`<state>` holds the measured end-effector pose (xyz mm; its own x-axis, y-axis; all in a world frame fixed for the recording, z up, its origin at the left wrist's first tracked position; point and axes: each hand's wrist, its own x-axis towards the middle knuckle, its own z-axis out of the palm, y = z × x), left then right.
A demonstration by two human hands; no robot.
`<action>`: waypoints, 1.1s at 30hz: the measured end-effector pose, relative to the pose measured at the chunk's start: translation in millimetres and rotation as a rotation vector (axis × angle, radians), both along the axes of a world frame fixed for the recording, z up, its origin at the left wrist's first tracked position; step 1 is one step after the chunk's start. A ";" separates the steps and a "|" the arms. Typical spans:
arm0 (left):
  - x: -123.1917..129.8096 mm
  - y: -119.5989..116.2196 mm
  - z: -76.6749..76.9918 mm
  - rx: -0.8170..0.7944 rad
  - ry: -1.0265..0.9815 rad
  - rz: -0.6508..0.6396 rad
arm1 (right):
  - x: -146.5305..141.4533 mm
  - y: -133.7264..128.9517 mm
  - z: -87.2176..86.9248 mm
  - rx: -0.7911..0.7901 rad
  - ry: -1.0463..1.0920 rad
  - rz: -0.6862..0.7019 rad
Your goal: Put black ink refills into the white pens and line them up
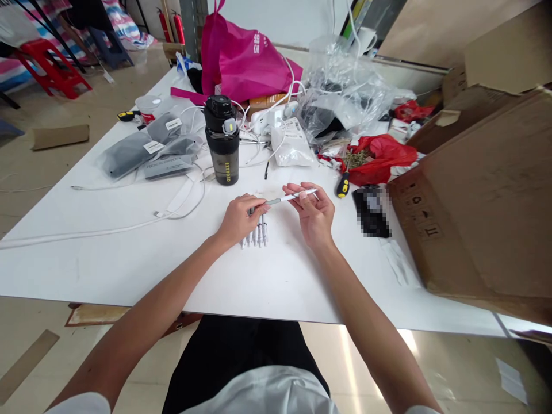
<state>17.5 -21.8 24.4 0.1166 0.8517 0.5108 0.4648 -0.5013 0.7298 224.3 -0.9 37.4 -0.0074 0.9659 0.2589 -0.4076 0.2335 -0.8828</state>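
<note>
- I see, from the worn camera, two bare hands meeting over a white tabletop (276,290), with one slim white-and-grey pen (287,198) held between them.
- The left hand (239,219) is curled narrow, gripping the pen's grey end between thumb and fingers.
- The right hand (317,217) turns its palm partly upward; its thumb presses the pen's white end against the fingers, and the other fingers fan loosely.
- The pen slants slightly, its white end higher, raised above the tabletop.
- Just below it, partly hidden from me by the left hand, several matching pens (260,234) lie side by side in a row.
- Beyond the hands I find a short black stick (266,170) and, to its left, an upright dark bottle (226,164).
- Near the right hand lie a yellow-and-black screwdriver (343,185) and a dark item (371,211) too blurred for me to name.
- A large cardboard box (483,224) fills the right side; grey packets (129,155) lie far left.
</note>
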 end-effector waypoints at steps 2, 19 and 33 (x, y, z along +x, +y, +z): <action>2.2 -1.1 -2.5 0.083 0.036 0.043 | -2.4 -2.4 1.0 0.013 -0.015 -0.033; -18.2 16.2 -3.1 0.072 0.024 0.147 | 42.1 14.2 16.7 -0.387 0.541 0.081; -25.2 24.2 -15.9 -0.026 0.151 0.128 | 28.8 23.1 7.1 -0.208 0.090 -0.072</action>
